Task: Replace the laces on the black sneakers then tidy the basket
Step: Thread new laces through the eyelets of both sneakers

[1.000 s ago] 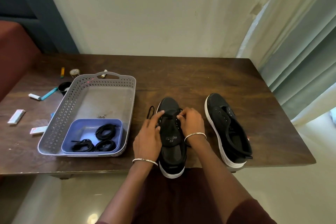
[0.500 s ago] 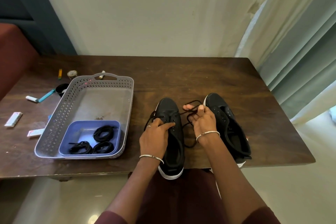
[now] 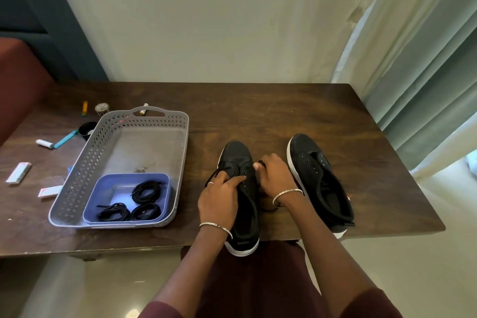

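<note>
A person's left grip [image 3: 219, 196] curls over the eyelet row of a black sneaker [image 3: 238, 155] at the near edge of the surface [image 3: 284, 116] and pins it down. The right grip [image 3: 273, 175], fingers bunched, pinches a black lace [image 3: 219, 171] just beside the tongue. The lace looks thin, limp and light, probably best taken by its stiff tip for threading. The shoe's soft upper seems likely to sag unless held near the eyelets.

To the right stands the other sneaker [image 3: 315, 175], its eyelets bare. On the left, a grey perforated basket [image 3: 121, 121] holds a blue tray [image 3: 129, 175] with three coiled laces [image 3: 147, 190]. A white packet [image 3: 18, 173] and other small items lie beside the basket on the dark wood. Behind rise a pale wall [image 3: 206, 20] and a green-grey curtain [image 3: 426, 59].
</note>
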`<state>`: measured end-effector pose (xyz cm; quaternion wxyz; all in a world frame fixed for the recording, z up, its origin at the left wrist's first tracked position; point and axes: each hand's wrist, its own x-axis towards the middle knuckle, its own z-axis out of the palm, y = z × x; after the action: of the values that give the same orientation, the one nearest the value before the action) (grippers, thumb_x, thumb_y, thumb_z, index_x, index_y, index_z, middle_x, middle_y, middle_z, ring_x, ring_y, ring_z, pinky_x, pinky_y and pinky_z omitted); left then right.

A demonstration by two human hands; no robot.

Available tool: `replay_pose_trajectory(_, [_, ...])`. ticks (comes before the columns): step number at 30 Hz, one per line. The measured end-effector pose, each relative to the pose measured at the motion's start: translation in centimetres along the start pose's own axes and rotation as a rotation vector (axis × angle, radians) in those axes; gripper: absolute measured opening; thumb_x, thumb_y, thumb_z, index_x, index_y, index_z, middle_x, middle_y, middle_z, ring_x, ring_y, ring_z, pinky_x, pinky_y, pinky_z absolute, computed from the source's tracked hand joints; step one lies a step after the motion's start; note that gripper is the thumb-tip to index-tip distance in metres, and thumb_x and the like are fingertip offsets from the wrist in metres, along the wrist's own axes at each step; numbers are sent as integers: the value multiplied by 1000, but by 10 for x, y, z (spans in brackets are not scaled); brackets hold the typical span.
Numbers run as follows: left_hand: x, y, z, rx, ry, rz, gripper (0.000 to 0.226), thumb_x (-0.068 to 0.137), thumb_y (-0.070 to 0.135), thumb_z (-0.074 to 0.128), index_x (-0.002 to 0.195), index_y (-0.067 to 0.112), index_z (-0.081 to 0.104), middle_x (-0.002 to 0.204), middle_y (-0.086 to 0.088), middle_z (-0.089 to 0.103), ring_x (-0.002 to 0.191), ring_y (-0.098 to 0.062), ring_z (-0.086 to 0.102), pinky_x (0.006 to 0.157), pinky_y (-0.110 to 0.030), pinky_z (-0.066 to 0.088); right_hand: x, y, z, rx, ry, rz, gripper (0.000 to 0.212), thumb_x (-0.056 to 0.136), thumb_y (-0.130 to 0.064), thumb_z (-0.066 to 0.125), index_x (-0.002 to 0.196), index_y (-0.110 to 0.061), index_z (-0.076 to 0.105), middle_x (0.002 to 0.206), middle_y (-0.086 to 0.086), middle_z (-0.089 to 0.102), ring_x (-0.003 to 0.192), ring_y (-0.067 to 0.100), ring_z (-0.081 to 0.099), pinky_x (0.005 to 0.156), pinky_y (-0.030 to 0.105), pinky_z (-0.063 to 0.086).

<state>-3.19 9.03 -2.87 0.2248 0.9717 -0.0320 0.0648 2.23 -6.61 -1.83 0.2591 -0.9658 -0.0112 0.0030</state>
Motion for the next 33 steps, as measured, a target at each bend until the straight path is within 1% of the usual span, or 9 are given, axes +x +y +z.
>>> replay_pose_trajectory(3, [0,0,0,1,-2,-2,38,97,16,52,125,39,65,102,4,57,88,-20,60,67,-30,50,-4,-3,-10,719,93,176,24,105,-25,47,88,-15,60,93,2,54,80,12,53,73,23,38])
replay_pose_trajectory(7, [-1,0,0,-1,9,-6,38,97,16,53,124,39,66,101,4,58,86,-21,61,66,-30,47,-6,-14,-28,1565,64,358,33,108,-25,38,78,-14,46,59,0,49,53,17,56,66,30,55])
replay_pose_trajectory(10, [-2,1,0,4,10,-9,38,97,16,53,125,39,65,103,4,58,89,-20,61,67,-28,46,-3,-7,-31,1296,113,372,34,105,-31,46,75,-17,39,54,-4,30,42,12,31,54,32,46])
replay_pose_trajectory(14, [-1,0,1,0,25,-2,38,94,14,57,122,38,67,99,4,59,85,-20,62,65,-29,48,-6,3,-24,458,117,110,23,93,-32,67,94,-15,51,79,-9,56,70,3,53,62,12,42])
replay_pose_trajectory(19, [-1,0,3,-3,41,6,37,92,13,59,120,36,69,94,4,59,78,-20,62,60,-29,47,0,2,-3,-117,-184,41,25,95,-35,62,98,-10,62,100,11,63,96,33,62,77,36,46])
replay_pose_trajectory(24, [-1,-1,3,-6,47,11,37,91,12,60,119,36,70,93,4,58,75,-21,62,59,-31,48,-6,-4,-9,317,-23,15,23,102,-20,52,102,1,61,103,12,61,93,26,61,78,32,45])
replay_pose_trajectory(28, [-1,0,3,5,52,11,38,92,13,59,119,37,69,93,4,59,78,-21,62,60,-31,48,-12,-10,-23,1120,16,210,27,108,-20,39,90,-7,54,76,0,68,59,11,57,42,17,33])
replay_pose_trajectory(30, [-2,0,3,3,54,9,37,93,13,59,119,37,69,94,5,59,78,-21,62,61,-31,48,-12,-7,-31,1204,58,251,28,108,-24,39,83,-13,45,65,-1,54,55,14,52,41,18,31])
replay_pose_trajectory(33, [-2,0,3,8,55,4,37,93,13,59,119,38,69,94,5,60,77,-21,61,61,-31,48,-11,4,-31,866,139,273,28,102,-36,51,84,-17,42,68,-2,43,56,13,41,49,24,38])
